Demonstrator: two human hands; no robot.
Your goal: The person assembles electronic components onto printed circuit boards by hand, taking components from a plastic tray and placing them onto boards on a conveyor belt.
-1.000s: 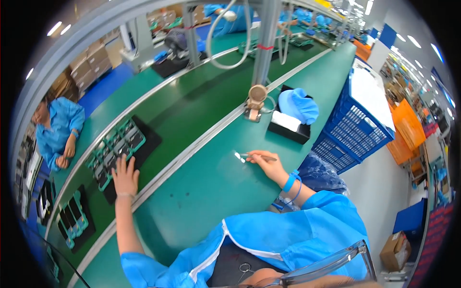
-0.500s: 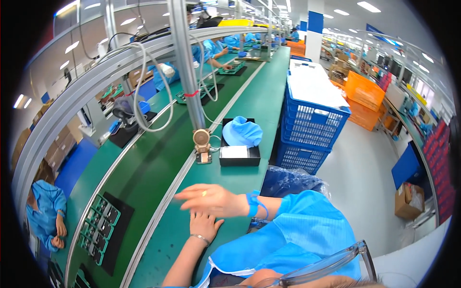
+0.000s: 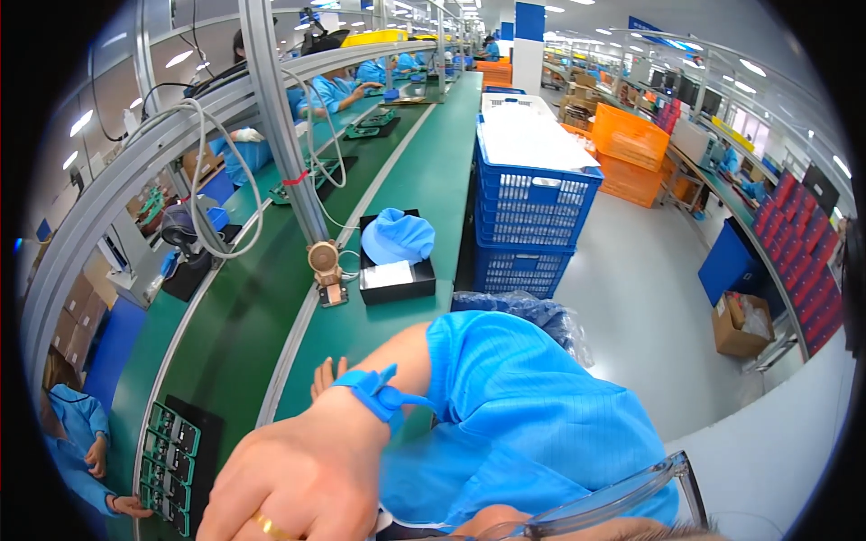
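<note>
The right hand [image 3: 298, 469] is now raised close to the camera, back of the hand up, over the near end of the worktop [image 3: 433, 171]. Half a second ago it was farther out, blurred and open above the left hand; a second ago it gripped a slim tool beside small white pieces on the worktop. Now its fingers bend downward and the lower edge of the view cuts off the tips, so I cannot tell whether it is closed or gripping anything. A gold ring [image 3: 271, 526] shows on one finger, and a blue strap [image 3: 377, 392] circles the wrist.

The left hand [image 3: 325, 379] is mostly hidden behind the right forearm; only a few fingers show, slightly apart, between the worktop's left and right edges. I cannot tell its full state, or whether it touches the surface. A second ago it was at a tray on the belt [image 3: 239, 325].

The view has turned, so everything sits farther left in it. The black box [image 3: 401, 293], with a blue cap [image 3: 397, 236] in it, still stands near the worktop's right edge, ahead of the hands; the tan device [image 3: 323, 261] remains by the left edge. Beyond that edge, a green tray [image 3: 171, 469] lies on the belt, and a co-worker's hand [image 3: 131, 507], earlier held away, now reaches its far side.
</note>
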